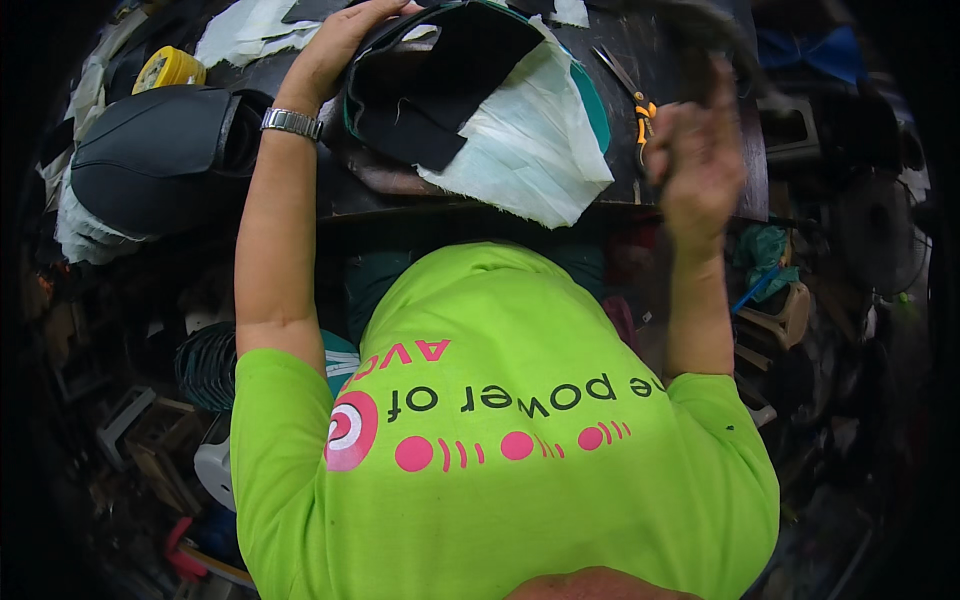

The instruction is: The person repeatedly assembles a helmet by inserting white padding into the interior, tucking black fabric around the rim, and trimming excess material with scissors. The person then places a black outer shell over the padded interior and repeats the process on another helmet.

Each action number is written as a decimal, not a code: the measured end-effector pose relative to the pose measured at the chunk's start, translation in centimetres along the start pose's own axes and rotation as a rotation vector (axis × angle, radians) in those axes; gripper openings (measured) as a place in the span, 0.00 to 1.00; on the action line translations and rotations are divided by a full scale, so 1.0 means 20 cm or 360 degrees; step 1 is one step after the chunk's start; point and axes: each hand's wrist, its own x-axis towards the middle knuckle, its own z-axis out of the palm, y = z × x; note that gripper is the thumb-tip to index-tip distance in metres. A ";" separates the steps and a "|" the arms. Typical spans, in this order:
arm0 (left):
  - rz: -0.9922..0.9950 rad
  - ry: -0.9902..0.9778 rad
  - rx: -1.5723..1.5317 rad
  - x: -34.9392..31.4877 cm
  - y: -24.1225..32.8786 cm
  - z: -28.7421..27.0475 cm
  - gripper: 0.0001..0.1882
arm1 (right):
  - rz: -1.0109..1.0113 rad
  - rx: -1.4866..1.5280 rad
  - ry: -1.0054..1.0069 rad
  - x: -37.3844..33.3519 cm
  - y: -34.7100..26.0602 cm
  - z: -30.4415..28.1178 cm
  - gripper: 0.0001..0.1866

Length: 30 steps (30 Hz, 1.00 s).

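Observation:
My left hand (352, 36), with a metal watch at the wrist, is closed over the upper left rim of a curved black-and-green fabric piece (380, 115). Its fingertips are partly cut off by the top edge. Inside the piece lie a black strip (470, 70) and a sheet of white cloth (545, 140), whose corner hangs over the table edge. My right hand (700, 160) is raised to the right of the piece, blurred by motion, its fingers curled. Above it is a dark smeared shape (705, 35) that I cannot make out. Orange-handled scissors (641, 105) lie between the piece and my right hand.
On the dark table (650, 190), at the left, sit smooth black curved pieces (150, 150) stacked together, with a yellow roll (170, 70) behind them. White cloth scraps (250, 30) lie at the back. To the right of the table stand a fan (880, 235) and a plastic stool (785, 325).

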 end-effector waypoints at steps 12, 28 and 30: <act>0.0149 -0.0035 0.0167 -0.01 0.03 0.05 0.18 | 0.0436 -0.1055 -0.0999 -0.16 0.01 0.32 0.22; 0.0689 0.0348 0.0198 -0.02 -0.01 0.16 0.19 | 0.0114 -0.1409 -0.0946 0.11 0.23 0.34 0.27; 0.0899 0.0371 0.0447 -0.10 -0.02 0.18 0.19 | 0.0243 -0.1449 -0.0949 0.14 0.25 0.39 0.27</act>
